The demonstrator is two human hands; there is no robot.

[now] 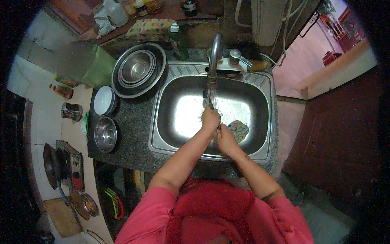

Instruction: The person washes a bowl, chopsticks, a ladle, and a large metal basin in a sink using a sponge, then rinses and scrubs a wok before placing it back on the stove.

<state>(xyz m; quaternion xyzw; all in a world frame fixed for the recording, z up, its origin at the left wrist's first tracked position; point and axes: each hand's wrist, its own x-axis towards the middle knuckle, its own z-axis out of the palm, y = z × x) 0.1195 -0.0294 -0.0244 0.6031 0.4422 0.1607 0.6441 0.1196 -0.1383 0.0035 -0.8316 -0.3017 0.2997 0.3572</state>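
Water runs from the curved metal faucet (215, 52) into the stainless steel sink (262, 122). Under the stream, my left hand (210, 119) is closed around a slim dark utensil (208, 103), whose exact kind I cannot make out. Just below it, my right hand (226, 138) has its fingers on what looks like the near end of the same utensil. Most of that utensil is hidden by my hands and the water. A patterned cloth or sponge (238, 131) lies on the sink bottom, to the right of my right hand.
Left of the sink, the granite counter (131, 128) holds nested steel bowls (138, 68), white bowls (103, 100) and a small steel bowl (105, 134). A green pump bottle (179, 45) stands behind the sink. A gas stove (73, 167) is at far left, a brown door (338, 137) at right.
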